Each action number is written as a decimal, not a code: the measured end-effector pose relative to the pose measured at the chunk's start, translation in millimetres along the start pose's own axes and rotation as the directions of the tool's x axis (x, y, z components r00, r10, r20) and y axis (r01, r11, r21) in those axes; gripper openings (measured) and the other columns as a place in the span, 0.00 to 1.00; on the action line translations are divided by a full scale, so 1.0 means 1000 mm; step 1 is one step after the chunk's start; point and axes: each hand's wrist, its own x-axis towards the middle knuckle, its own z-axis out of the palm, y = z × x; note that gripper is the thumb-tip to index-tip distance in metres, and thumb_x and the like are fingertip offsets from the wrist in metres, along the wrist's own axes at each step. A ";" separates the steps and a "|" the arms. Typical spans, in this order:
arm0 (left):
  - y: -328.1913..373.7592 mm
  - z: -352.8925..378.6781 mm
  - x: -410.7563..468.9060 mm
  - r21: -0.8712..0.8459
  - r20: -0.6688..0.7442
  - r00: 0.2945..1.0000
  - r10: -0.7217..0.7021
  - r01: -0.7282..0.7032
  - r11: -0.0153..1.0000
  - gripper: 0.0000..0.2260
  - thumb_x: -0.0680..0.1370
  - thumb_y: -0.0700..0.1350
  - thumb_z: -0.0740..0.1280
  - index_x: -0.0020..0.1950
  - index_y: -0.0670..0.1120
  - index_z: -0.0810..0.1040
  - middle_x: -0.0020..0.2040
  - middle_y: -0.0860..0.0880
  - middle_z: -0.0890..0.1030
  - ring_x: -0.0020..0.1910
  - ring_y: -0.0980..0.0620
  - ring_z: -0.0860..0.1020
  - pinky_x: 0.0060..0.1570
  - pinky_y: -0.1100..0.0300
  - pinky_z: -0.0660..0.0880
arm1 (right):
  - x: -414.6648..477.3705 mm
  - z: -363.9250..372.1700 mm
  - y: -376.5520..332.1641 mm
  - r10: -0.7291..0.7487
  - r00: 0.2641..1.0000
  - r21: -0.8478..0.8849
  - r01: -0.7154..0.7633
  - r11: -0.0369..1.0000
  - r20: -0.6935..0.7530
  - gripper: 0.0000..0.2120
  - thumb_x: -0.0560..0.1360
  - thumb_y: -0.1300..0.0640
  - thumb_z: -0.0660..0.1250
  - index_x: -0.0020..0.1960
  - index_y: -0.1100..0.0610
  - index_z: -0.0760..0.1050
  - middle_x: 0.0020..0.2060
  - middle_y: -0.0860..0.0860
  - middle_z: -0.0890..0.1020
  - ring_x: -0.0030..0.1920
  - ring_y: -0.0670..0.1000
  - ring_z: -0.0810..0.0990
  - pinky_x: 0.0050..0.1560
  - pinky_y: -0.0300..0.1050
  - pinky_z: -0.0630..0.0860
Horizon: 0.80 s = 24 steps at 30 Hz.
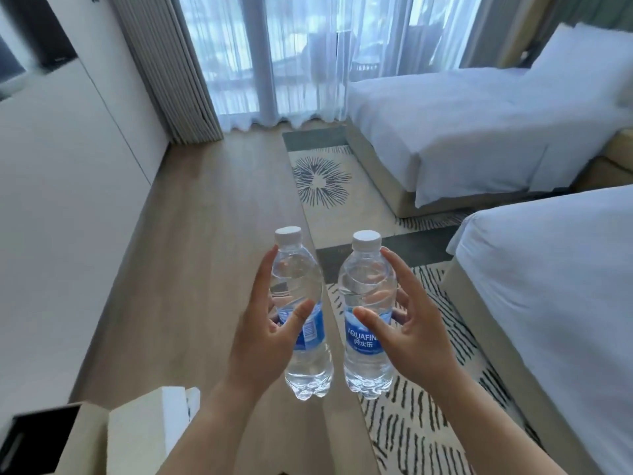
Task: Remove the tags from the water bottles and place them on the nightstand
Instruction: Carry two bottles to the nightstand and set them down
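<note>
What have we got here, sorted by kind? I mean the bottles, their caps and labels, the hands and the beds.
water bottles: 2, one held in each hand
white caps: 2
blue labels: 2
hands: 2
beds: 2
Total: 10

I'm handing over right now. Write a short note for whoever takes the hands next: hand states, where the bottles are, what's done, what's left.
Left hand: grips the left bottle.
Right hand: grips the right bottle.
Both bottles are upright, capped, held in the air side by side, not touching.
Done: no tag shows on either neck.
Left: carry both to the nightstand, which I cannot make out for sure in this view, and set them down.
</note>
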 end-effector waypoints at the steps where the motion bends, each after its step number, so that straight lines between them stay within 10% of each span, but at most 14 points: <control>1: -0.002 0.009 0.017 -0.018 0.019 1.000 0.002 -0.002 1.000 0.34 0.69 0.58 0.70 0.70 0.71 0.58 0.68 0.70 0.67 0.57 0.59 0.79 0.43 0.59 0.81 | 0.013 -0.007 0.006 0.006 1.000 -0.006 -0.006 1.000 -0.016 0.34 0.67 0.52 0.72 0.69 0.37 0.62 0.63 0.30 0.72 0.61 0.40 0.76 0.51 0.32 0.76; 5: -0.016 0.041 0.091 -0.085 0.080 0.997 0.021 -0.014 0.996 0.34 0.69 0.55 0.70 0.70 0.72 0.58 0.63 0.80 0.65 0.56 0.64 0.78 0.40 0.65 0.79 | 0.075 -0.034 0.032 0.038 0.995 -0.028 -0.040 0.999 -0.088 0.34 0.66 0.48 0.72 0.68 0.32 0.62 0.64 0.32 0.71 0.62 0.42 0.76 0.50 0.35 0.77; 9: -0.032 0.069 0.172 -0.075 0.131 0.990 0.054 -0.044 0.996 0.35 0.68 0.56 0.69 0.72 0.69 0.58 0.69 0.61 0.70 0.62 0.56 0.77 0.51 0.58 0.79 | 0.141 -0.056 0.057 0.026 0.987 -0.035 -0.032 0.999 -0.160 0.34 0.66 0.50 0.73 0.67 0.34 0.63 0.61 0.30 0.73 0.60 0.38 0.76 0.47 0.30 0.76; 13: -0.048 0.103 0.279 -0.041 0.225 0.969 0.107 -0.100 0.994 0.34 0.70 0.55 0.69 0.71 0.71 0.56 0.58 0.74 0.74 0.47 0.51 0.83 0.43 0.50 0.82 | 0.227 -0.079 0.084 0.052 0.968 -0.022 -0.059 0.998 -0.245 0.33 0.66 0.53 0.72 0.67 0.37 0.63 0.62 0.30 0.71 0.59 0.34 0.75 0.44 0.29 0.76; 19: -0.069 0.165 0.413 -0.051 0.329 0.929 0.168 -0.160 0.986 0.35 0.70 0.54 0.68 0.73 0.66 0.56 0.74 0.51 0.67 0.63 0.46 0.77 0.53 0.45 0.79 | 0.339 -0.123 0.114 0.058 0.930 -0.079 -0.093 0.993 -0.364 0.33 0.66 0.50 0.71 0.66 0.34 0.63 0.57 0.21 0.70 0.58 0.31 0.74 0.44 0.29 0.75; 24: -0.082 0.222 0.500 -0.130 0.412 0.891 0.193 -0.152 0.980 0.34 0.70 0.57 0.68 0.72 0.69 0.57 0.69 0.71 0.66 0.46 0.50 0.78 0.36 0.61 0.79 | 0.412 -0.169 0.144 0.061 0.888 -0.124 -0.131 0.984 -0.455 0.33 0.65 0.45 0.71 0.64 0.26 0.61 0.57 0.19 0.69 0.58 0.29 0.73 0.44 0.27 0.74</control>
